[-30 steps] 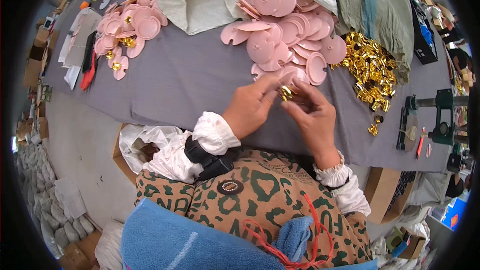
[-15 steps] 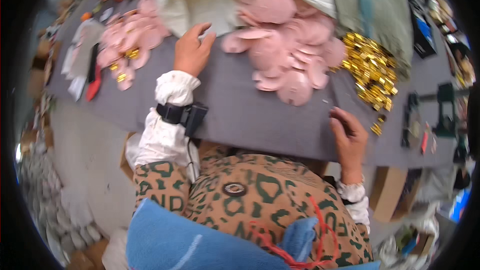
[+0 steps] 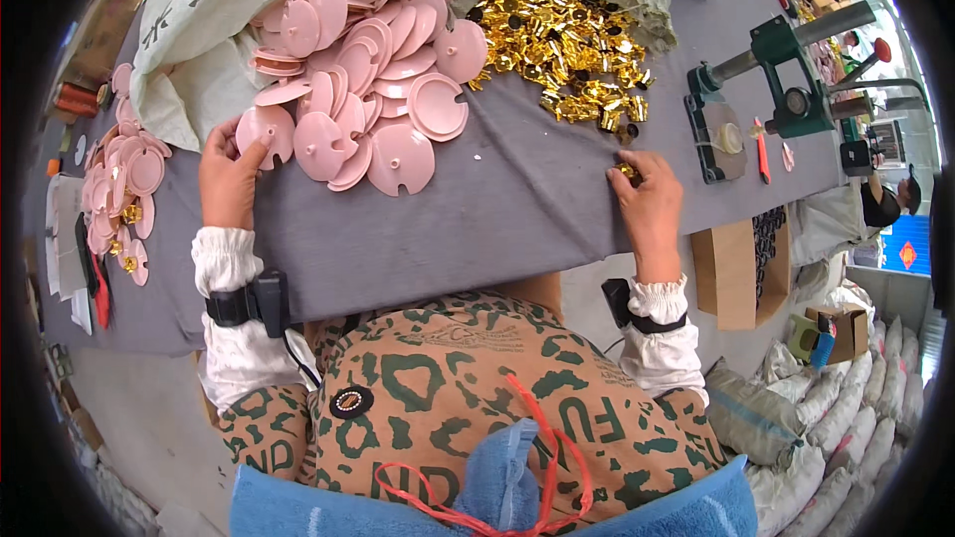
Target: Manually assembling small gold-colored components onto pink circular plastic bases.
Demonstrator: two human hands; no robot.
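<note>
My left hand (image 3: 228, 182) is closed on the edge of a pink disc (image 3: 267, 131), with the thumb on top. That disc is at the near left side of a heap of notched pink discs (image 3: 400, 154) spilling from a white woven sack (image 3: 184, 70). Between the thumb and fingers of my right hand (image 3: 652, 207) is a small gold piece (image 3: 626, 170), partly hidden by the fingertips. Just beyond that hand lies a pile of shiny gold pieces (image 3: 567, 55), a few with dark round ends.
On the right stands a green hand press (image 3: 786, 80) with a metal column. Pink discs with gold pieces on them (image 3: 127, 184) lie at the left, near a red-and-black tool (image 3: 97, 283). A cardboard box (image 3: 721, 278) stands below the table's right edge.
The view has swung to the right. My left hand, empty and spread before, has taken hold of a pink disc. My right hand has reached the gold pile and now pinches a gold piece.
</note>
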